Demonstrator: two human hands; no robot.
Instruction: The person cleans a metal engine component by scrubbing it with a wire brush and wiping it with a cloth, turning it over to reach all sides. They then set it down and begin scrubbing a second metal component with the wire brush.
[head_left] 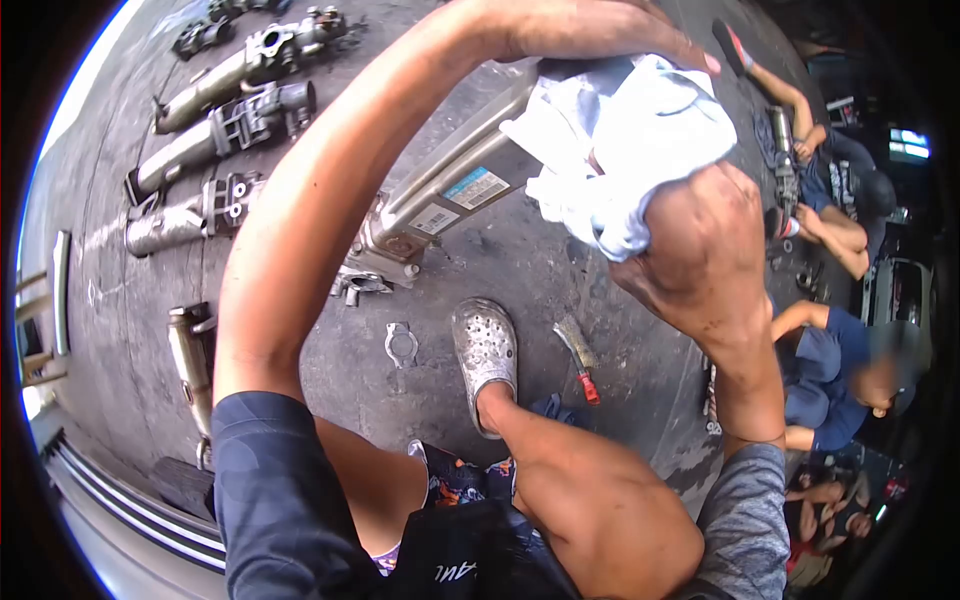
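Note:
A white cloth [650,130] is bunched over the far end of a long metal part [450,190] with blue and white labels. My right hand [705,235] has its fingers closed on the cloth at its near right side. Across the top of the cloth reaches my left hand [600,35], its fingers stretched out and partly cut off by the upper edge. The part's near end, with bolts and a flange, rests by the floor. What lies under the cloth is hidden.
Several metal pipe assemblies [190,160] lie at the upper left. A flat gasket-like plate [401,345] and a red-handled brush [577,360] lie near my shoe [486,345]. Co-workers sit at the right, one in dark blue [840,370]. Another metal pipe [190,370] is at the left.

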